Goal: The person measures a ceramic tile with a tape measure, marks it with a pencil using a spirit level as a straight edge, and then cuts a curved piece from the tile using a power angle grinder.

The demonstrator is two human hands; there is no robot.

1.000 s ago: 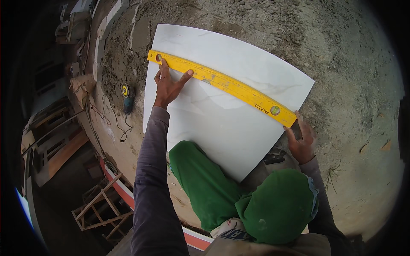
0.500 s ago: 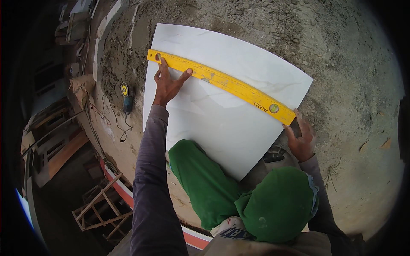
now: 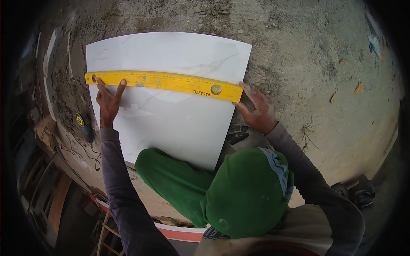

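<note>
A large white tile (image 3: 166,123) with faint grey veining lies flat in front of me. Across it stretches a yellow spirit level (image 3: 166,81), running from the tile's left edge to its right edge. My left hand (image 3: 110,102) has thumb and fingers spread, their tips pressing on the level near its left end. At the other end, my right hand (image 3: 260,112) grips the level between thumb and fingers, just beyond the tile's right edge. My green-clad knees (image 3: 171,183) are bent close to the tile's near edge.
On the ground at the left lies an angle grinder (image 3: 85,128) with a yellow disc and a dark cable (image 3: 96,160). Rough grey sand (image 3: 205,15) borders the tile's far edge. A wooden frame (image 3: 109,232) stands lower left, a dark bundle (image 3: 361,192) lower right.
The view has swung to the right, so tile, level and grinder sit further left in the picture. Both hands stay on the level, which shows no clear shift on the tile.
</note>
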